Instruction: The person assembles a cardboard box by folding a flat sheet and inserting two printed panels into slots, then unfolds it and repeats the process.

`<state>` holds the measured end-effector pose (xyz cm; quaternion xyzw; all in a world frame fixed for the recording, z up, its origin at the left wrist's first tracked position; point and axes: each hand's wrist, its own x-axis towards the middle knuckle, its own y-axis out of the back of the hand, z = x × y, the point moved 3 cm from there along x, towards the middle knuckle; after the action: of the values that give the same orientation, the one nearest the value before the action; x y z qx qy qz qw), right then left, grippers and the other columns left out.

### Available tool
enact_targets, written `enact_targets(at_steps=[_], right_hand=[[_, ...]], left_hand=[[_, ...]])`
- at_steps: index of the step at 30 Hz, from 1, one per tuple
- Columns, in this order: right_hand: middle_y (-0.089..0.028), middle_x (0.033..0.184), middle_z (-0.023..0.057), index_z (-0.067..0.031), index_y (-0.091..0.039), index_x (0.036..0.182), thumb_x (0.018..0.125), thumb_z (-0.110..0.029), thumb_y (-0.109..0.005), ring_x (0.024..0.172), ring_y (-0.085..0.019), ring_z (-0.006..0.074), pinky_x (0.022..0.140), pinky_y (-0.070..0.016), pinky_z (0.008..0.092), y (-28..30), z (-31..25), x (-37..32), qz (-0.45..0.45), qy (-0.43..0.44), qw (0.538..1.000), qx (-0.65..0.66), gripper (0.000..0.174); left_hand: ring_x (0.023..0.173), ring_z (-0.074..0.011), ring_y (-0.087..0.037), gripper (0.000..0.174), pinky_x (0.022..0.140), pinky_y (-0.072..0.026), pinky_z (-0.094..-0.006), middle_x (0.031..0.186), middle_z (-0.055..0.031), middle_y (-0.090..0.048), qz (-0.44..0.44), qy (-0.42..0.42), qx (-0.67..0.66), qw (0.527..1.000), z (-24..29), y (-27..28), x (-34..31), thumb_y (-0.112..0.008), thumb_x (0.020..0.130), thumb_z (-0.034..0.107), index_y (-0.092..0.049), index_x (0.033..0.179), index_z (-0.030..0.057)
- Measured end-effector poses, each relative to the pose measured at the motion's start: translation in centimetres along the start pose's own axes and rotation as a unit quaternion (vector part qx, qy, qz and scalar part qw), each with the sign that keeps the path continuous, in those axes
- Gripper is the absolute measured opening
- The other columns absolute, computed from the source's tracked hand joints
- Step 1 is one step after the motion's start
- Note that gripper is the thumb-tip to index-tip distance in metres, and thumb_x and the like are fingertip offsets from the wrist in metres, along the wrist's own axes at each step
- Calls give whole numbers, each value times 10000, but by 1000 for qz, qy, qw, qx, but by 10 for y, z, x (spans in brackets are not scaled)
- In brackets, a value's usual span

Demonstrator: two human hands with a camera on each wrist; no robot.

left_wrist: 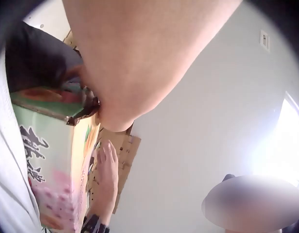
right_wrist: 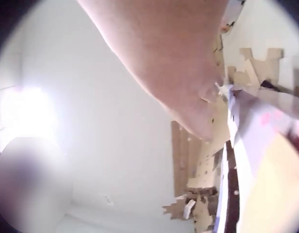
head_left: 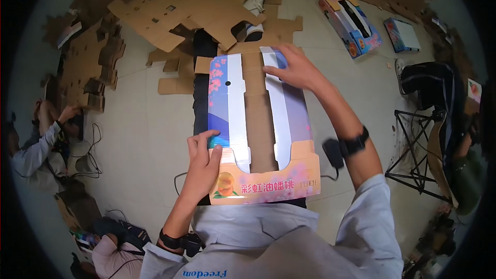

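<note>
A printed cardboard fruit box (head_left: 264, 183) with a peach picture and pink lettering lies across the person's lap. White flaps (head_left: 235, 108) fold inward along both long sides, with a brown gap between them. At the near left corner the left hand (head_left: 201, 168) grips the side wall, its thumb beside the cutout edge. The right hand (head_left: 294, 67) holds the far right corner, thumb on the white flap and fingers toward the outer edge. In the right wrist view, the right hand (right_wrist: 193, 97) covers part of that corner.
Flattened brown cardboard (head_left: 155, 10) lies on the floor ahead. A similar printed box (head_left: 351, 26) and a smaller blue box (head_left: 402, 35) sit at the far right. A black-framed folding stool (head_left: 418, 150) stands to the right. Other people sit at both sides.
</note>
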<state>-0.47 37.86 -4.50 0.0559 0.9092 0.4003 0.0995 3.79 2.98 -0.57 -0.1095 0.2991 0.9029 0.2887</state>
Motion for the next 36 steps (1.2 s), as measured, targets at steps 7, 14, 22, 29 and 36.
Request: enact_targets(at_steps=[7, 14, 22, 29, 36], right_hand=[[-688, 1160, 277, 59, -666, 1222, 801, -430, -745, 1149, -634, 443, 1035, -509, 466, -44, 4, 29, 71, -15, 996, -49, 650], [-719, 1044, 285, 55, -725, 1048, 887, -388, -704, 1073, -653, 445, 963, -516, 504, -25, -10, 3, 68, -69, 995, 23, 472], [-720, 1088, 270, 28, -713, 1130, 1006, -282, -609, 1077, -671, 417, 1020, -486, 487, -30, 46, -1, 324, -60, 927, 179, 350], [-711, 1093, 152, -17, -660, 1222, 1042, -224, -527, 956, -687, 308, 861, -556, 393, -67, 177, -25, 254, -369, 781, 435, 305], [-710, 1089, 67, -43, -643, 1243, 1148, -361, -398, 945, -703, 178, 790, -595, 315, 11, 22, -61, 107, -230, 730, 635, 412]], left_hand=[[1309, -414, -443, 385, 1140, -392, -470, 1325, -213, -455, 18, -92, 117, 989, 1, 23, 50, -735, 964, 239, -595, 1288, 83], [1340, -415, -510, 606, 1145, -415, -478, 1402, -203, -552, 34, -202, 256, 945, 49, 0, 180, -746, 934, 417, -612, 1421, 80], [933, -333, -631, 496, 850, -515, -428, 1013, -158, -571, 64, -158, 170, 971, 39, -24, 229, -788, 890, 471, -702, 1009, -3], [865, -275, -588, 410, 814, -484, -383, 940, -114, -558, 91, -159, 2, 983, 57, -8, 208, -821, 888, 384, -707, 962, -3], [823, -218, -572, 390, 761, -464, -358, 881, -87, -569, 89, -210, 1, 974, 116, 6, 191, -840, 865, 338, -703, 928, -22]])
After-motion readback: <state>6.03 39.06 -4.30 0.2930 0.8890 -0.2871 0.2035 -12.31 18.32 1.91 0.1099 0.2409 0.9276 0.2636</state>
